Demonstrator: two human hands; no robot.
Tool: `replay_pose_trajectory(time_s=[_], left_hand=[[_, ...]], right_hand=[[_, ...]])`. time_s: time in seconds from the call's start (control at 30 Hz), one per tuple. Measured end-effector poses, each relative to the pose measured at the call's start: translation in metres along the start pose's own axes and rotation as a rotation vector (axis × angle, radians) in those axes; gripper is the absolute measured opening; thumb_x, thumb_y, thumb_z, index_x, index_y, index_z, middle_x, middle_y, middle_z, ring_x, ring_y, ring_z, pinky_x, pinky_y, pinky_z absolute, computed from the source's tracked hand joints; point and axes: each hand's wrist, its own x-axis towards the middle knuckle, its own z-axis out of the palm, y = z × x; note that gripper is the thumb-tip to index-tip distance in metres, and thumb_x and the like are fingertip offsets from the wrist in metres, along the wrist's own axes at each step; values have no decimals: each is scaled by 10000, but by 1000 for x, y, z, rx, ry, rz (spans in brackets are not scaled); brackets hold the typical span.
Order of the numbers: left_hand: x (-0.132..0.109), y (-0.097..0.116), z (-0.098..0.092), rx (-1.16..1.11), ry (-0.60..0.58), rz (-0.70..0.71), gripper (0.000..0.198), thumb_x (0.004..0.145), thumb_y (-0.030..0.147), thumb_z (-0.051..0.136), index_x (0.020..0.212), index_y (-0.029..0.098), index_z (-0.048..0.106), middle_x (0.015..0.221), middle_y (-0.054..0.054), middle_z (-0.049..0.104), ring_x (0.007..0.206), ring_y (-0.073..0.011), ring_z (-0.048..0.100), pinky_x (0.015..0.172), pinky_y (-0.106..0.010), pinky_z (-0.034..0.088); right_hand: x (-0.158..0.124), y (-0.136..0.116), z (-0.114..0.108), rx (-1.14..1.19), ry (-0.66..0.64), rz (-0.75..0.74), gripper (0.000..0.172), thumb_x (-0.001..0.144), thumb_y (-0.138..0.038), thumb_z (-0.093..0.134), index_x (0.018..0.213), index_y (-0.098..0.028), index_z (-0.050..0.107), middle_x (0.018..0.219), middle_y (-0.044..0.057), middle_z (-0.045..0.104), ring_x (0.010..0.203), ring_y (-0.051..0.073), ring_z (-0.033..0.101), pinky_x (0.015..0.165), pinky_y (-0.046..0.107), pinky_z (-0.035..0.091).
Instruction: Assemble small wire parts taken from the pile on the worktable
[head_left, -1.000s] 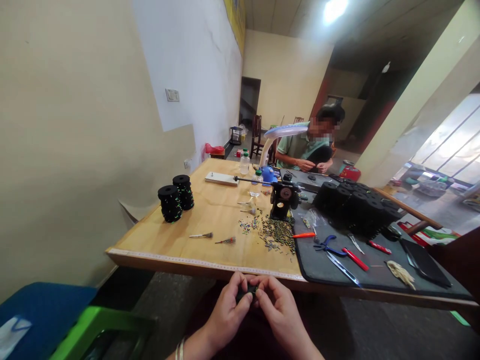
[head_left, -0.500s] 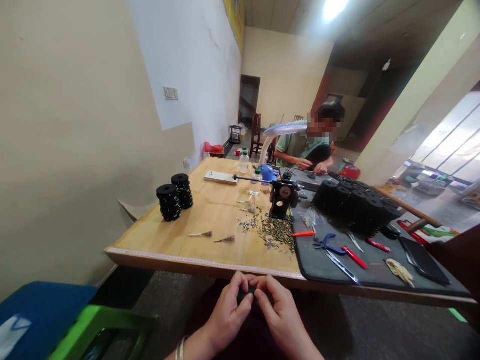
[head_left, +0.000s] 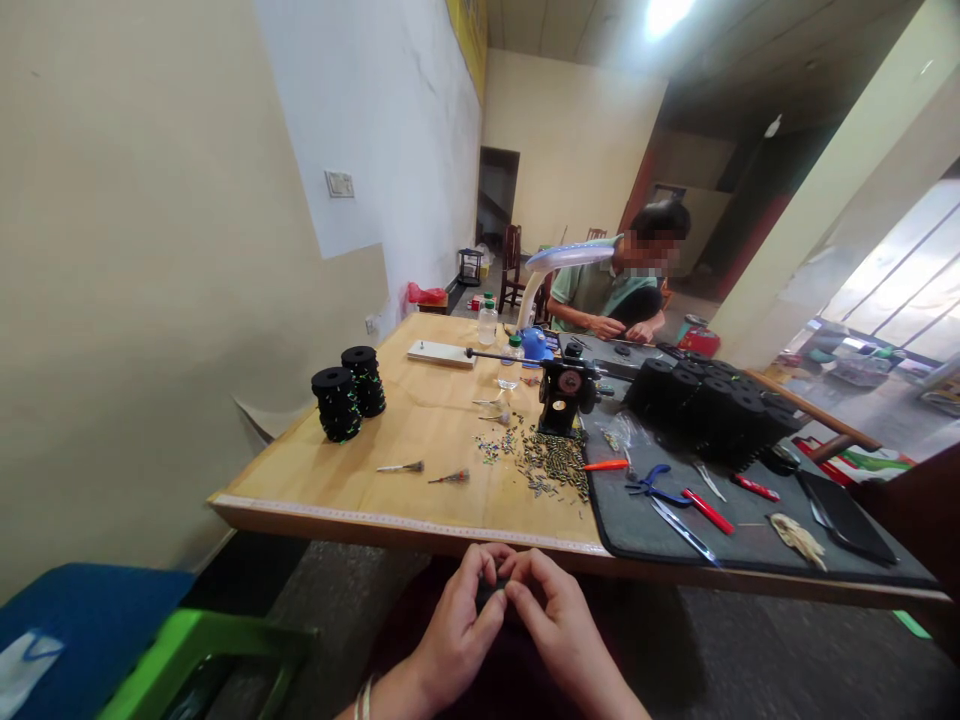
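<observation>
My left hand and my right hand meet just below the table's front edge, fingers curled and fingertips together. Something small and dark shows between them, mostly covered by the fingers, so I cannot make out what it is. Beyond my hands, on the wooden table, lie a pile of small dark-and-gold pieces and a scatter of tiny coloured bits. A red-handled brush and a pale-handled brush rest to the left of the pile.
Two black spools stand at the left. A black winding device has a long rod. The grey mat holds blue pliers, tweezers and several black spools. A person sits across. A green stool stands lower left.
My hands stay together in nearly the same place, with slight finger movement. The view has shifted very slightly. The other person's head has tilted a little.
</observation>
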Motion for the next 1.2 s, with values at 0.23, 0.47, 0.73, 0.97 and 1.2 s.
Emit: replay_pose_trajectory(time_s=[0.23, 0.47, 0.73, 0.97, 1.2], left_hand=[[2, -1, 1, -61, -53, 17, 67, 844, 201, 476, 888, 215, 428, 1062, -75, 552, 995, -221, 512, 891, -337, 386], [3, -4, 1, -30, -93, 42, 109, 828, 171, 464, 884, 222, 385, 1007, -44, 527, 961, -198, 494, 883, -354, 381], [5, -6, 2, -183, -102, -3, 107, 832, 189, 486, 870, 218, 390, 993, -38, 514, 951, -187, 485, 874, -356, 389], [6, -4, 9, -440, -89, -121, 163, 815, 263, 539, 812, 222, 381, 906, -3, 495, 759, -138, 491, 671, -279, 440], [7, -10, 11, -490, -94, -182, 113, 822, 242, 527, 817, 207, 420, 768, 23, 488, 660, -119, 471, 642, -279, 416]], right_hand=[[3, 14, -8, 598, -109, 250, 262, 795, -425, 639, 887, -183, 595, 929, 46, 643, 604, 112, 583, 590, 263, 503], [8, 23, -10, 494, -164, 287, 291, 749, -425, 700, 812, -159, 603, 764, 14, 637, 490, 80, 583, 406, 155, 439], [6, 17, -3, 449, -72, 234, 295, 758, -430, 687, 762, -153, 585, 774, 8, 616, 434, 37, 504, 369, 130, 350], [0, 28, 9, 432, 47, 97, 243, 820, -400, 625, 783, -176, 541, 806, 4, 573, 485, 55, 501, 410, 158, 378], [-3, 33, 10, 332, 54, -24, 207, 894, -350, 520, 775, -181, 509, 975, 64, 585, 548, 78, 510, 469, 200, 402]])
